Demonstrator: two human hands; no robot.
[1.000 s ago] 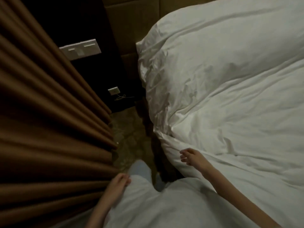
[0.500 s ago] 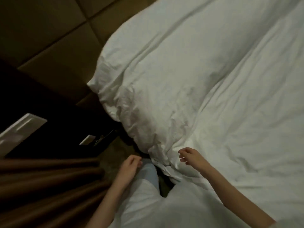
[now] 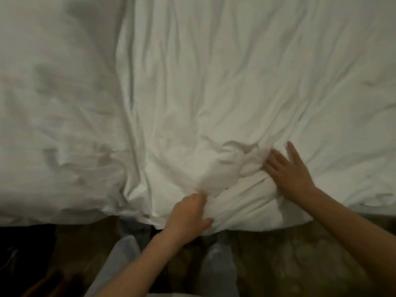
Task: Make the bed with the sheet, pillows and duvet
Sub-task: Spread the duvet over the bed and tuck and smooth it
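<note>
Item one: our left hand (image 3: 188, 215). Its fingers (image 3: 198, 199) were curled into a bunch of white duvet (image 3: 235, 93) at the near edge of the bed, the thumb lying along the cloth on the right side of the hand. The fabric was gathered into tight folds just above the knuckles.

Item two: our right hand (image 3: 289, 174). Its fingers (image 3: 292, 150) were fairly straight and spread, laid flat on the duvet, palm down. Whether the fingertips nearest the left hand pinched a fold, we could not tell; the picture was blurred there. A raised, twisted lump of cloth stood between the two hands, just left of the right fingertips.

Item three: the duvet itself. It spread away from both hands across the whole bed, creased in long lines running away from the fingers, and its hem hung over the near edge below the left hand.

Item four: a smoother, puffier white mass, well left of the left fingers. We could not tell whether it was a pillow or more duvet.

Item five: our legs (image 3: 124, 260) in pale trousers, below both wrists.

Item six: dark mottled floor (image 3: 300, 254), below the hem.
</note>
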